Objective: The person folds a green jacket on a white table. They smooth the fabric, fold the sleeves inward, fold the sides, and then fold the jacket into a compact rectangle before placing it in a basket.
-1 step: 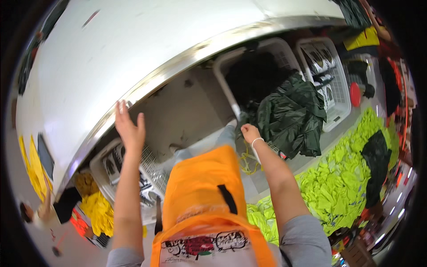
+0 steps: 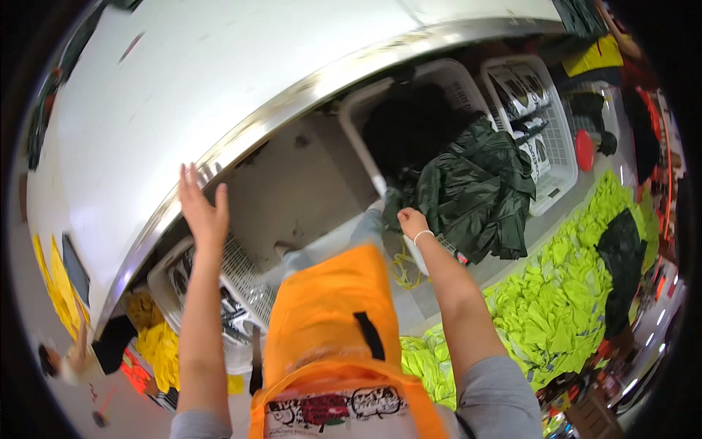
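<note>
My left hand (image 2: 205,216) is stretched out with its fingers apart, at the metal edge of the white table (image 2: 219,80); nothing is in it. Over on the right, my right hand (image 2: 413,221) is closed in a pinch at the near corner of a dark green, shiny garment (image 2: 479,190). This garment lies crumpled over the side of a white plastic basket (image 2: 358,143), which also holds black cloth (image 2: 417,121). The fingertips of my right hand partly hide the pinched fabric.
Another white basket (image 2: 561,146) with packaged goods stands beyond the green garment. A big heap of neon yellow clothing (image 2: 548,307) covers the floor at right. Below the table at left are a white basket (image 2: 252,289) and yellow cloth (image 2: 159,351). Another person (image 2: 73,366) is at far left.
My left hand has shifted slightly left along the table edge. My right hand stays at the green garment's corner, and the whole view has moved a little.
</note>
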Tool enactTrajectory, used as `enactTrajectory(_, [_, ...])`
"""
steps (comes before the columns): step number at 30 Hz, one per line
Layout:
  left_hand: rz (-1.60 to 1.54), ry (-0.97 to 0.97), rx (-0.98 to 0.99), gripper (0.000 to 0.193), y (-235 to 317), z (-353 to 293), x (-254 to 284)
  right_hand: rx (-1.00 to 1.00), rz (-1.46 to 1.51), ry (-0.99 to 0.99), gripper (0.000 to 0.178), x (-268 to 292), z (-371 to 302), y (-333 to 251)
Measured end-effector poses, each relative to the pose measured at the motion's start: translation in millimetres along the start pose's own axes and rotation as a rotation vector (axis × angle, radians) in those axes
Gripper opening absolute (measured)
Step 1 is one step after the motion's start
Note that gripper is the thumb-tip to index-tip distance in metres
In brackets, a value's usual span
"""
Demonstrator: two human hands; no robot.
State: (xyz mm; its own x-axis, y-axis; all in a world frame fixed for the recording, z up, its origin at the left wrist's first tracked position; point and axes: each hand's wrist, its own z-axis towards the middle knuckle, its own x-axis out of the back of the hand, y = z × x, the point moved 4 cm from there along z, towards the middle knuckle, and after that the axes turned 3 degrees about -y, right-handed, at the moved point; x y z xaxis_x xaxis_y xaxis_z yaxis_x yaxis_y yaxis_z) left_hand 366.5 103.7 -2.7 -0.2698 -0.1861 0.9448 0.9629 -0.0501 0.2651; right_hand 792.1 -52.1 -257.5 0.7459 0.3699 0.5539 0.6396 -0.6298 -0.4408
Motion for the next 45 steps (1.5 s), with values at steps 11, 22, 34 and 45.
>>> enactTrajectory(11, [0.113, 0.018, -0.119, 0.056, 117, 96, -95, 0.001, -0.55, 0.067, 0.026, 135, 264, 173])
enactTrajectory(22, [0.292, -0.016, -0.022, 0.062, 122, 95, -101, 0.018, -1.005, -0.582, 0.016, 64, 200, 224])
enactTrajectory(34, [-0.885, -1.269, 1.214, 0.093, 305, -154, -304, 0.74, -0.389, 0.11, 0.049, 307, -188, -11])
enactTrajectory(45, [-1.624, -1.003, 1.234, 0.033, 483, -62, -243, 0.239, 0.115, 0.076, 0.033, 331, -391, -36])
